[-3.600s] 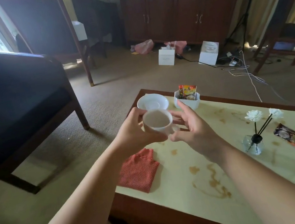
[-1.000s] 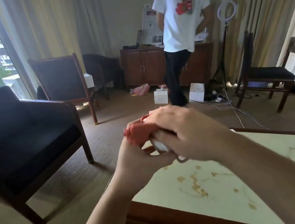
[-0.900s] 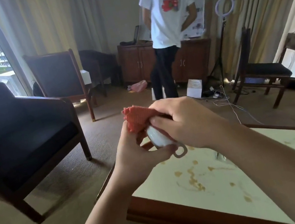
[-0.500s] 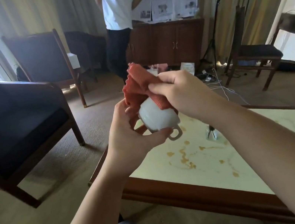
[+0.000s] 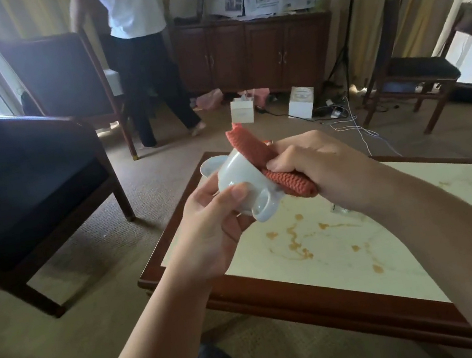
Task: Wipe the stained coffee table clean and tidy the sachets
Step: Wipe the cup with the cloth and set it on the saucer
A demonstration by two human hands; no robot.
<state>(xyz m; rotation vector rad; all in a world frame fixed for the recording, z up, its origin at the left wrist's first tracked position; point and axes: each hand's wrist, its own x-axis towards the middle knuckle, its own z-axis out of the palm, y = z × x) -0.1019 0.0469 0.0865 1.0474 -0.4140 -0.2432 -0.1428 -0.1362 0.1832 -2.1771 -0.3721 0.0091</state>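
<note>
My left hand (image 5: 212, 232) grips a white cup (image 5: 244, 187), tilted with its handle pointing down toward me, above the near left part of the coffee table (image 5: 327, 304). My right hand (image 5: 320, 164) is closed on a red knitted cloth (image 5: 263, 161) pressed against the cup's side. Brown coffee stains (image 5: 296, 240) spread over the cream tabletop below the cup. A white saucer (image 5: 210, 164) shows partly behind the cup at the table's far left corner. No sachets are visible; my arms hide that part of the table.
A dark armchair (image 5: 20, 183) stands left of the table. A person (image 5: 142, 54) in a white shirt stands by another chair (image 5: 62, 79) further back. A wooden cabinet (image 5: 254, 50), white boxes (image 5: 301, 102) and cables (image 5: 350, 125) lie beyond; another chair (image 5: 411, 77) is at right.
The cup has tilted over in my left hand and the cloth has slid from its top to its side. The view has dropped toward the table. The person has walked left.
</note>
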